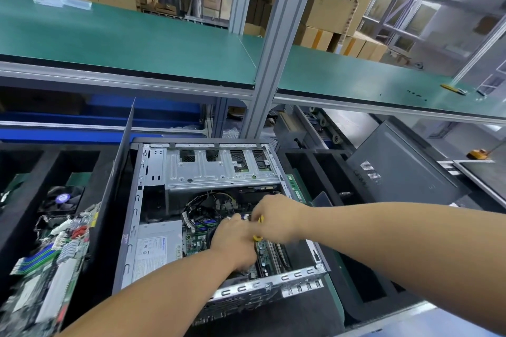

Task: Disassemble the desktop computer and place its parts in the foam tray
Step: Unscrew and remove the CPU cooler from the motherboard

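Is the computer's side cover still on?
No, the computer case lies open, with its power supply and motherboard exposed.

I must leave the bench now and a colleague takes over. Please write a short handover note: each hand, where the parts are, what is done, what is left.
Left hand: inside the open computer case, over the motherboard; its grip is blurred, cannot tell.
Right hand: beside the left, gripping a yellow-handled tool.
Done: side panel off; another motherboard and a fan already lie in the foam tray on the left.
Left: power supply, the motherboard and drive cage are still in the case. A second foam tray stands to the right.
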